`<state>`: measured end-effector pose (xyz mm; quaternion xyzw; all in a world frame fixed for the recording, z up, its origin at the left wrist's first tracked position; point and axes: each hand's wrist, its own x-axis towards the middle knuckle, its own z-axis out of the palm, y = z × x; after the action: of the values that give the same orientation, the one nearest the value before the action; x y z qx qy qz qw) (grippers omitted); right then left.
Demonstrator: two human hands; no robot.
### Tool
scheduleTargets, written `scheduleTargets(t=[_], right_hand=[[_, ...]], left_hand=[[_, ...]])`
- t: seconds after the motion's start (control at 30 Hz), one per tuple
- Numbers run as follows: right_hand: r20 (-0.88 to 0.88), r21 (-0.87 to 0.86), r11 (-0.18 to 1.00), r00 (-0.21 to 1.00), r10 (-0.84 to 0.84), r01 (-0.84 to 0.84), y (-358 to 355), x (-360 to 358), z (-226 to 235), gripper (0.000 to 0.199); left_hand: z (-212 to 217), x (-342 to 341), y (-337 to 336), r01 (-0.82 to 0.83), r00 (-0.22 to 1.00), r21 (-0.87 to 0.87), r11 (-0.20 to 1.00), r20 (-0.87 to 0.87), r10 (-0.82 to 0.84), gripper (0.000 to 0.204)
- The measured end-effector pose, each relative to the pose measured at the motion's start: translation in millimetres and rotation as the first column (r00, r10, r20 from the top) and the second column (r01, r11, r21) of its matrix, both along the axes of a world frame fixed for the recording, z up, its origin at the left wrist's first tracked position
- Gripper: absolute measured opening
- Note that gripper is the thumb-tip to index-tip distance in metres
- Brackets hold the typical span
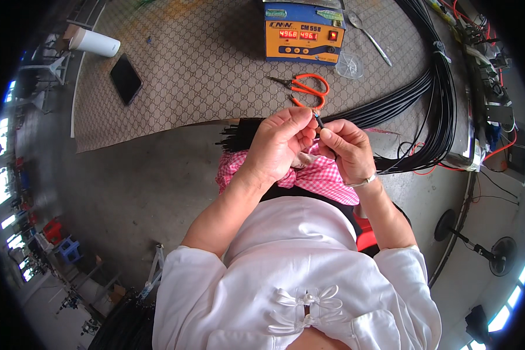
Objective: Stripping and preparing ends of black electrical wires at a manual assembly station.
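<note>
OK, cable [320, 123] is up in both hands, in the air over the lap near the table [186, 64] edge. Long axis slants — tip points away from the body and a bit left, sheath runs back toward the body and right, into the right palm. Tip shows a light, bluish bit; too small to tell what it's made of.

Left hand [281, 143]: thumb and forefinger together, clamped at the tip, other fingers curled under. Right hand [349, 149]: thumb and fingers clamped on the sheath just behind the tip; pale bracelet [363, 181] on that wrist.

Sheath is black, round, smooth. Bundle [444, 111] of the same slim black stuff bends in a wide curve on the right, tied with a light strip; cut ends stick out left, behind the left hand.

Snips [314, 85] lie just beyond the hands: looped orange handles spread, dark metal blades pointing left. Box [304, 36] has a blue case, orange face, lit red digits. Next to it: clear round dish [349, 65], shiny metal spoon [372, 39]. Phone [126, 80] is a flat dark slab; cup [96, 43] a white cylinder, both far left. Table cover is brown-beige, repeat pattern. Lap cloth [326, 182] — pink-white check, rumpled.
</note>
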<state>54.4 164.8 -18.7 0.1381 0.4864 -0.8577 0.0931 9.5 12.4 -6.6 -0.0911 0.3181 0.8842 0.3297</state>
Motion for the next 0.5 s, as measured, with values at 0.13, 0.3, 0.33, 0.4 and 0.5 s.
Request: scheduleTargets(t=[0.13,0.3,0.33,0.4,0.5], right_hand=[[-0.009,-0.019,0.999,1.0,0.029,-0.029,2,-1,0,0.01],[0.014,-0.082,0.995,0.998,0.063,-0.061,7,-1,-5,0.013],[0.012,-0.109,0.991,0.997,0.076,-0.074,9,-1,-6,0.014],[-0.001,-0.133,0.982,0.991,0.132,-0.131,12,-1,-6,0.015],[0.01,-0.155,0.972,0.983,0.181,-0.177,14,-1,-3,0.018]], left_hand=[[0,0,0,0.004,1.0,0.002,1.0,-0.022,-0.004,0.014],[4,0,0,0.015,1.0,0.013,1.0,-0.008,-0.015,0.018],[4,0,0,0.022,1.0,0.004,1.0,-0.01,-0.022,0.019],[3,-1,-1,0.037,0.999,-0.002,0.999,-0.016,-0.037,0.02],[2,-2,0,0.051,0.999,0.006,0.999,-0.017,-0.051,0.021]])
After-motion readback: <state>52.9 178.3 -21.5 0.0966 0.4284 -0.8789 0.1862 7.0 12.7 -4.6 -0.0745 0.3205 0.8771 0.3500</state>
